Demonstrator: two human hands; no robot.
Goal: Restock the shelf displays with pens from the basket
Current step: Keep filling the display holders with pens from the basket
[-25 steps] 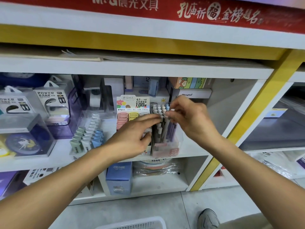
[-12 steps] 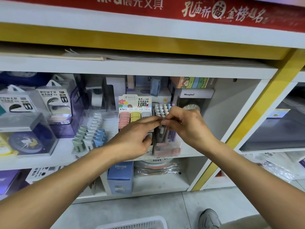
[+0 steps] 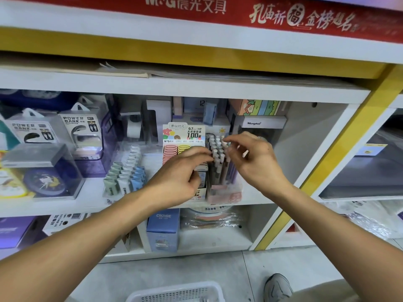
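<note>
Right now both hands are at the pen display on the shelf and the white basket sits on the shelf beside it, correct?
Not quite. Both hands, left hand and right hand, are at the pen display, but the head view shows the white basket on the floor below.

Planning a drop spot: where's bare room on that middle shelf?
Free: bare shelf right of the pen display, up to the white divider. Crowded: left of the display, lead refill box, eraser rows and power bank boxes sit packed. Both hands hover at the pens.
</note>
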